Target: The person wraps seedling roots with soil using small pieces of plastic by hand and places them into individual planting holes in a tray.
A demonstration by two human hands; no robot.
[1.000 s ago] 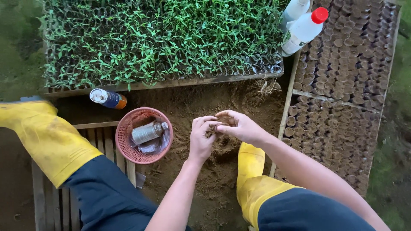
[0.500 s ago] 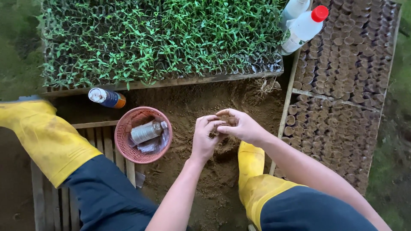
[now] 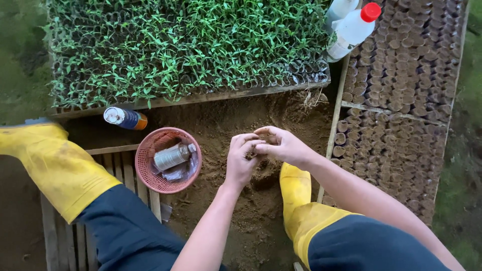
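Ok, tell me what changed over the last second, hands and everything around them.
Hardly anything. The left hand and right hand stay cupped together, fingertips touching, over the loose soil; whatever they hold is hidden. The view slid slightly. The pink basket with its small bottle, the lying can, the seedling tray and the red-capped bottle did not move.

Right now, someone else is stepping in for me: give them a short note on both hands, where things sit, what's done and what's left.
Left hand and right hand: fingertips together over the loose soil, pinching something too small to tell.
Pink basket beside the left hand holds a small bottle.
Blue-and-orange can lies beyond the basket.
Seedling tray is full of green sprouts.
Filled soil pots stand in rows on the right, with no sprouts visible in them.
White bottle with red cap rests at the top.
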